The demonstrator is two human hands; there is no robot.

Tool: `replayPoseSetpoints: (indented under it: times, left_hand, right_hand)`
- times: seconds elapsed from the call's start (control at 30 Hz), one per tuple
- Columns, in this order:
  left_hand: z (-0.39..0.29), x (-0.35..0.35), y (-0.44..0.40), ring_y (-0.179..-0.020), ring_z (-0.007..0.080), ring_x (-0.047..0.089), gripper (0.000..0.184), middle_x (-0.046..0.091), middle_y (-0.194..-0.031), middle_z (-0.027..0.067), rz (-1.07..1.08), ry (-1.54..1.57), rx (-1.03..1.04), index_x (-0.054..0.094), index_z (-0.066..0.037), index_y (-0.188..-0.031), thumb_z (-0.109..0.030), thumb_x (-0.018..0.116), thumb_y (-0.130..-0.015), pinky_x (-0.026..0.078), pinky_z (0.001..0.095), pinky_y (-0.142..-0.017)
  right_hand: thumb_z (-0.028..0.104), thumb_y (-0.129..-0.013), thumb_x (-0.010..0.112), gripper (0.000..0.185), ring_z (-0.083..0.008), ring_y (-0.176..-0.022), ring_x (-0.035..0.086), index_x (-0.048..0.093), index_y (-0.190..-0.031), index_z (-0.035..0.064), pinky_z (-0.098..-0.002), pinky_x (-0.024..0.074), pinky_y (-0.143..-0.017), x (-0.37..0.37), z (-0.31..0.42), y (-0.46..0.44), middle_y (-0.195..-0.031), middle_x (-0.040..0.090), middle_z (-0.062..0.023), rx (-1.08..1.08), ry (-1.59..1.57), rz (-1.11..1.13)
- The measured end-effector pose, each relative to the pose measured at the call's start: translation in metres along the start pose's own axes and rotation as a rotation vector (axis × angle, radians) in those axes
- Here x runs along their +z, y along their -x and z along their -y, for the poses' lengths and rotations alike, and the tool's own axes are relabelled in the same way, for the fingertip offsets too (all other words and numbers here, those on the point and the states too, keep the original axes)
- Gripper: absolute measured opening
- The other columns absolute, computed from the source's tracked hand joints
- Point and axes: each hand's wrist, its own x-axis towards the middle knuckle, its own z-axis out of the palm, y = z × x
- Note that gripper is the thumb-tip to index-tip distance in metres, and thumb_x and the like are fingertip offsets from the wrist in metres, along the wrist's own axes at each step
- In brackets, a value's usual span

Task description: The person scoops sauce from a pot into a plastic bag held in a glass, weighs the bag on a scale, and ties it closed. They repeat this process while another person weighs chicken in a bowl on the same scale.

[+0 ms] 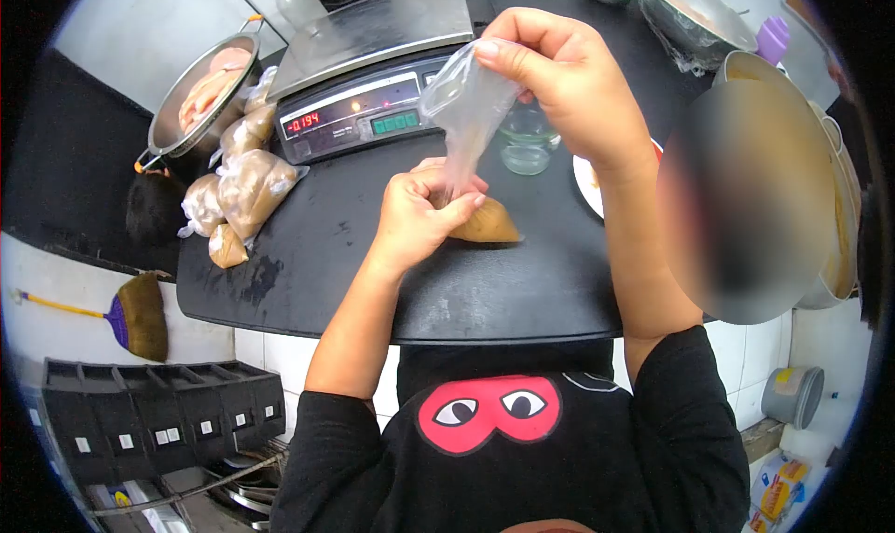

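A clear plastic bag [487,223] with brown filling in its bottom rests on the black table. My left hand [426,208] is closed round the bag's neck, just above the filling. Higher up, my right hand [550,71] pinches the bag's open end and holds it stretched upward. Behind the bag stands a glass [527,151], partly covered by my right hand. A digital scale [359,113] with a steel platform sits beyond my left hand, its red display reading about -0.194.
Several filled, tied bags [252,188] lie at the left, beside a steel pot [200,104] holding pale meat. A large pot [834,207] stands at the right, partly blurred. A plate [587,183] lies behind my right forearm. The black table's [522,309] front edge is near my body.
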Motion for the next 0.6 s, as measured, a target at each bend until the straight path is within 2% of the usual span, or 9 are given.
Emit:
replayPoseSetpoints:
  times: [0.17,0.3,0.37,0.6]
  left_hand:
    - [0.004,0.004,0.001,-0.097,0.0157,0.057,0.011,0.064,-0.096,0.0073,-0.171,-0.137,0.101,0.069,0.000,-0.082,-0.004,0.071,-0.072,0.043,0.0283,-0.085]
    - [0.001,0.003,0.001,-0.096,0.0188,0.059,0.010,0.066,-0.092,0.0088,-0.315,-0.248,0.241,0.069,-0.001,-0.081,-0.001,0.069,-0.071,0.044,0.0298,-0.085]
    - [0.002,0.001,0.000,-0.097,0.0201,0.059,0.010,0.067,-0.090,0.0085,-0.351,-0.258,0.290,0.069,-0.001,-0.081,0.000,0.069,-0.071,0.045,0.0307,-0.086]
    - [0.002,-0.002,-0.001,-0.097,0.0229,0.060,0.011,0.068,-0.084,0.0081,-0.428,-0.325,0.386,0.069,-0.001,-0.080,0.001,0.070,-0.069,0.046,0.0329,-0.085]
  right_hand:
    - [0.021,-0.086,0.063,0.014,-0.0017,-0.065,0.045,0.062,-0.079,0.0079,-0.0185,0.0331,-0.059,-0.006,-0.006,-0.003,-0.071,0.056,0.0064,0.031,-0.119,-0.010]
    - [0.019,-0.086,0.063,0.014,-0.0026,-0.062,0.044,0.062,-0.081,0.0068,-0.0187,0.0334,-0.056,-0.012,-0.015,-0.007,-0.070,0.055,0.0052,0.053,-0.210,-0.052]
    - [0.020,-0.084,0.064,0.015,-0.0018,-0.058,0.043,0.064,-0.079,0.0065,-0.0180,0.0338,-0.052,-0.011,-0.018,-0.009,-0.067,0.055,0.0060,0.034,-0.231,-0.117]
    - [0.019,-0.084,0.063,0.014,-0.0027,-0.056,0.044,0.064,-0.078,0.0067,-0.0182,0.0351,-0.051,-0.017,-0.032,-0.013,-0.067,0.057,0.0041,0.084,-0.233,-0.163]
